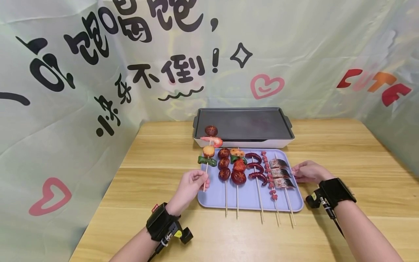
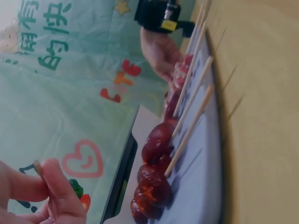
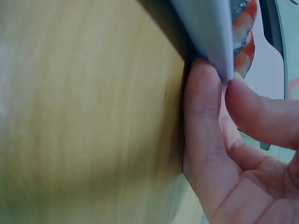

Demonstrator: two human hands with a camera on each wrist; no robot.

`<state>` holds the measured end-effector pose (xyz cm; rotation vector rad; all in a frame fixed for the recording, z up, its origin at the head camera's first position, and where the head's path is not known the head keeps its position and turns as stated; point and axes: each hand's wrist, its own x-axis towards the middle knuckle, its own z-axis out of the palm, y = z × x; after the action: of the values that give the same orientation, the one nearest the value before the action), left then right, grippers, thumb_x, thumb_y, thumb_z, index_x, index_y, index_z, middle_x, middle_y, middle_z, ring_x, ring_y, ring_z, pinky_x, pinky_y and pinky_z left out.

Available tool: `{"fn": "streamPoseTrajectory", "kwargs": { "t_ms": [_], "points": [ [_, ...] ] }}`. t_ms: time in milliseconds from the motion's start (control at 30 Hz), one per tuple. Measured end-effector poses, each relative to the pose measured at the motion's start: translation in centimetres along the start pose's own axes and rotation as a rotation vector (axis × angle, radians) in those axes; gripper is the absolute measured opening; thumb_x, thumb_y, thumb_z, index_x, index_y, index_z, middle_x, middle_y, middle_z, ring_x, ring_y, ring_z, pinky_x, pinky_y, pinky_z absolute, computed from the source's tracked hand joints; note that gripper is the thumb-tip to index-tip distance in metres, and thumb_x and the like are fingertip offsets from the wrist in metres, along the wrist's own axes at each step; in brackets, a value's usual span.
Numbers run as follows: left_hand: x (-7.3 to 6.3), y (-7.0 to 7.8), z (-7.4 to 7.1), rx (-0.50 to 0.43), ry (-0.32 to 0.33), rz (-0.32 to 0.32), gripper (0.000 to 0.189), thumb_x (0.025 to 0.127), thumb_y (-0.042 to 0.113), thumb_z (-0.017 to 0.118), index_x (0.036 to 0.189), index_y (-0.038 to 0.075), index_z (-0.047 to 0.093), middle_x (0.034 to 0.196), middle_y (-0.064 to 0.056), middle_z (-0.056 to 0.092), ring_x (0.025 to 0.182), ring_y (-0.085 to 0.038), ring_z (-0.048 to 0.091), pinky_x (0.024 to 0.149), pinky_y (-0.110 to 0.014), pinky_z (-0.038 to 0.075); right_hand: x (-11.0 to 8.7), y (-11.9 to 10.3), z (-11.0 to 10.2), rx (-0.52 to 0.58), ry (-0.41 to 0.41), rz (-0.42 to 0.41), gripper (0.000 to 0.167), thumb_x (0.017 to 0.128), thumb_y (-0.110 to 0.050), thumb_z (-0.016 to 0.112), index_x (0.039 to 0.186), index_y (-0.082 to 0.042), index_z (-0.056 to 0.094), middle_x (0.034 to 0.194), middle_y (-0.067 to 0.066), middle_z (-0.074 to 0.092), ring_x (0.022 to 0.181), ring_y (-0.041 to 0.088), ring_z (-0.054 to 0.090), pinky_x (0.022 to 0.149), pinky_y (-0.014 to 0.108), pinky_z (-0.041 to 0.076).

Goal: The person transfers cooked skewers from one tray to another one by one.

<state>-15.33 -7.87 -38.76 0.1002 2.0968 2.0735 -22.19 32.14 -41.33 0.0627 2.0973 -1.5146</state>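
Note:
My left hand [image 1: 193, 183] pinches the stick of a mixed skewer [image 1: 208, 151], which carries a mushroom, a shrimp, a round yellow piece and a green pepper. That skewer is raised over the left side of a pale blue tray [image 1: 214, 198]. With thumb and fingers, my right hand [image 1: 309, 171] grips the tray's right rim; in the right wrist view the thumb [image 3: 252, 109] lies above the rim and a finger below. On the tray lie a mushroom skewer [image 1: 224, 163], another mixed skewer [image 1: 239, 166], a tentacle skewer [image 1: 256, 168], a thin skewer of small red pieces [image 1: 269, 174] and a fish skewer [image 1: 280, 173].
Behind the tray stands a flat black griddle [image 1: 242, 122] on a white base. The skewers' bare sticks jut past the tray's front edge over the wooden table [image 1: 229, 240]. A printed cloth [image 1: 294, 47] hangs behind and at both sides.

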Motion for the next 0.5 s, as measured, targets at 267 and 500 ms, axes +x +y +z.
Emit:
{"fn": "streamPoseTrajectory", "kwargs": {
  "t_ms": [267, 500],
  "points": [
    [-1.4, -1.0, 0.2, 0.000, 0.007, 0.026, 0.019, 0.091, 0.001, 0.050, 0.096, -0.017, 0.052, 0.072, -0.005, 0.057, 0.064, -0.010, 0.055, 0.060, -0.017, 0.053, -0.1, -0.2, 0.1, -0.010, 0.000, -0.002, 0.012, 0.086, 0.009, 0.046, 0.095, 0.015, 0.052, 0.079, 0.002, 0.057, 0.074, 0.009, 0.058, 0.075, 0.027, 0.056],
    [-2.3, -1.9, 0.5, -0.009, -0.001, 0.013, 0.019, 0.091, -0.001, 0.050, 0.096, -0.019, 0.050, 0.071, -0.003, 0.056, 0.065, -0.010, 0.054, 0.059, -0.016, 0.052, -0.1, -0.2, 0.1, -0.022, 0.009, 0.005, 0.014, 0.086, 0.010, 0.046, 0.097, 0.017, 0.051, 0.079, 0.002, 0.058, 0.074, 0.010, 0.058, 0.075, 0.028, 0.056]
  ]
}}
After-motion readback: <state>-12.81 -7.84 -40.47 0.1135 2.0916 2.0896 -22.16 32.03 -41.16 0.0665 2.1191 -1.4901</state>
